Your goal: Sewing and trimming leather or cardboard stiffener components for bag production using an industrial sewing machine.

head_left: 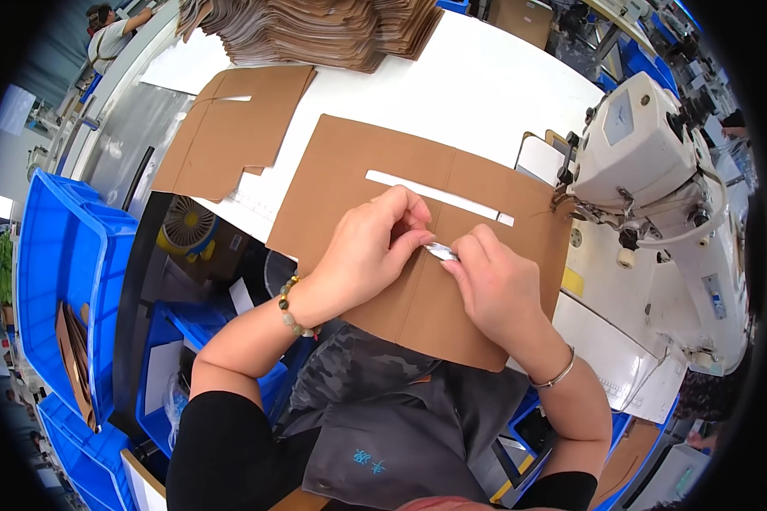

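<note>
A brown leather-like panel (332, 183) with a long narrow slot lies in front of me, overhanging the near edge of the white table (503, 68). Over its middle, below the slot, my two hands meet at a small silvery-white piece (441, 251), too small to name exactly. My left hand (362, 251) is closed, thumb and finger pinching at the piece's left end. The right end is gripped by my right hand (498, 289), its fingers curled and closed. Part of the piece is hidden in the right fingers.
A white sewing machine (635, 149) stands at the right, touching distance from the panel's right edge. Another slotted brown panel (230, 128) lies at the left. Behind it rises a tall stack of brown panels (315, 34). Blue bins (68, 247) stand at the left.
</note>
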Demonstrator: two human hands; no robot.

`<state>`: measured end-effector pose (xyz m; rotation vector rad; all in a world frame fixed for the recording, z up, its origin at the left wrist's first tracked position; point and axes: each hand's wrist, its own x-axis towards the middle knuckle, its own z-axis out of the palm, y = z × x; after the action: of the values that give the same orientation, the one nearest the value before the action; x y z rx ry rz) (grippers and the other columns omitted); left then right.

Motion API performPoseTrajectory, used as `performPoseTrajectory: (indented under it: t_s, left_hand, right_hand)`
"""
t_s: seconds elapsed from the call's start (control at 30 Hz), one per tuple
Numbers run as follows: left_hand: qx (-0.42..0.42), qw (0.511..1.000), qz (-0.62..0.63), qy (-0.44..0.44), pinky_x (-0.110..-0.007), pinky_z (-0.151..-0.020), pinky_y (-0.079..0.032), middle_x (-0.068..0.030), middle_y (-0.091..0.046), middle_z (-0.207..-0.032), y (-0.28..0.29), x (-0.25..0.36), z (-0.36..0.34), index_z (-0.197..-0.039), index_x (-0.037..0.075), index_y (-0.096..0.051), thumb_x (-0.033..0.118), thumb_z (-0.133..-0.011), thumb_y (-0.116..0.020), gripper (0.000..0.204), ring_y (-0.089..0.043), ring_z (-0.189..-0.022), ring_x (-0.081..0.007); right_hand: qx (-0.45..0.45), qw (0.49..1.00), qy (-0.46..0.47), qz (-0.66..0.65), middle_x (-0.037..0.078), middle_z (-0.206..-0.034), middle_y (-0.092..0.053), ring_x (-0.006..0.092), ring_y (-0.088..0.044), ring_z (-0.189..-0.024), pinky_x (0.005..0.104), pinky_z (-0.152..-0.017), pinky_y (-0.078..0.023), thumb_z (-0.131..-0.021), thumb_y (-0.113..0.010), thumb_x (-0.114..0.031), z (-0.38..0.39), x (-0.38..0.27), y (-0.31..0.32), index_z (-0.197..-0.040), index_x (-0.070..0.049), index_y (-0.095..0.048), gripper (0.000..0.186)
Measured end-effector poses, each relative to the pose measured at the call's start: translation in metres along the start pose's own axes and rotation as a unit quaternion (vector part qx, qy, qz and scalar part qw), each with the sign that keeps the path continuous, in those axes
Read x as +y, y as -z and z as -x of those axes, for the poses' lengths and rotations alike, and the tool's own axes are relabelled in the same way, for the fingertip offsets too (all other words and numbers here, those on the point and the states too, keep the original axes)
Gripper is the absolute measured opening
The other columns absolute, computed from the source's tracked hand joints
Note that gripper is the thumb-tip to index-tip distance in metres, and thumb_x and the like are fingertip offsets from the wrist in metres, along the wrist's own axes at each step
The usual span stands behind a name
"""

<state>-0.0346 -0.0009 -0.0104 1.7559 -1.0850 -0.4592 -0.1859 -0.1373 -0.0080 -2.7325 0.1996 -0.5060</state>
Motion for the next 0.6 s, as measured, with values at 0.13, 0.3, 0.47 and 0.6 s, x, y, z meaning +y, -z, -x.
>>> performPoseTrajectory:
  t_s: [0.13, 0.3, 0.47, 0.6]
  left_hand:
    - [0.003, 0.999, -0.043, -0.005, -0.022, -0.062, -0.048, -0.0012, -0.062, -0.077, 0.001, -0.006, 0.002, -0.094, 0.003, -0.056, 0.001, -0.089, -0.071, 0.016, -0.059, -0.068, -0.006]
    - [0.052, 0.994, 0.015, 0.099, -0.025, -0.064, -0.05, -0.0014, -0.064, -0.078, 0.048, -0.007, 0.032, -0.093, 0.002, -0.058, 0.002, -0.087, -0.074, 0.017, -0.06, -0.07, -0.0063]
    - [0.189, 0.95, -0.095, 0.229, -0.021, -0.062, -0.048, 0.0, -0.067, -0.074, 0.12, -0.054, 0.103, -0.084, 0.003, -0.061, 0.0, -0.078, -0.081, 0.021, -0.059, -0.068, -0.0041]
    - [0.203, 0.898, -0.336, 0.198, -0.029, -0.066, -0.053, -0.0059, -0.071, -0.079, 0.12, -0.071, 0.129, -0.089, 0.003, -0.068, 0.011, -0.07, -0.087, 0.028, -0.066, -0.069, -0.0158]
  right_hand:
    - [-0.001, 1.0, 0.014, 0.004, 0.007, -0.085, -0.053, 0.0241, -0.062, -0.068, 0.0369, -0.053, -0.049, -0.087, -0.07, -0.019, 0.0, 0.004, -0.011, -0.09, -0.008, -0.055, 0.019]
    - [0.016, 0.999, -0.018, -0.038, 0.007, -0.087, -0.057, 0.0263, -0.063, -0.071, 0.0376, -0.057, -0.05, -0.088, -0.069, -0.017, 0.001, 0.007, -0.008, -0.092, -0.009, -0.058, 0.015]
    - [0.013, 0.991, -0.086, -0.099, 0.008, -0.089, -0.061, 0.027, -0.064, -0.072, 0.0354, -0.06, -0.05, -0.091, -0.067, -0.012, -0.005, 0.005, -0.001, -0.093, -0.007, -0.059, 0.01]
    - [0.011, 0.992, -0.084, -0.098, 0.007, -0.086, -0.059, 0.0246, -0.064, -0.071, 0.0341, -0.061, -0.049, -0.089, -0.071, -0.015, -0.007, 0.002, -0.001, -0.095, -0.008, -0.058, 0.016]
